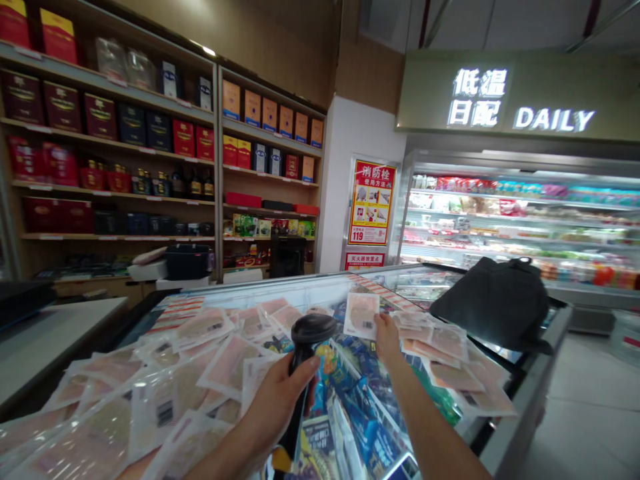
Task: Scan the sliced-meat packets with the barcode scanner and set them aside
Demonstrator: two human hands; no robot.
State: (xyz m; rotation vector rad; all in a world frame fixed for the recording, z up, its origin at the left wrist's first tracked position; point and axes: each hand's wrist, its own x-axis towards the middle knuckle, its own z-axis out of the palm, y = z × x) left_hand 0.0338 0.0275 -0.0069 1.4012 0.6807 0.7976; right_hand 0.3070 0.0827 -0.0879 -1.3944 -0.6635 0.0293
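A black handheld barcode scanner [314, 328] is gripped by its handle in my left hand [289, 387], its head pointing away from me. My right hand [388, 339] pinches the lower right corner of a flat clear packet [362, 313] with a barcode label, held up just beyond the scanner. Many similar flat packets [167, 393] lie spread over the freezer's glass top to the left. A smaller pile of them [443, 353] rests right of my right hand. Under the glass, between my arms, blue packages [367, 413] show.
A black bag [495, 303] sits on the freezer's right side. Shelves of boxes and bottles [133, 127] stand behind at the left. A lit refrigerated display [520, 220] runs along the back right. A white counter [65, 333] is at the far left.
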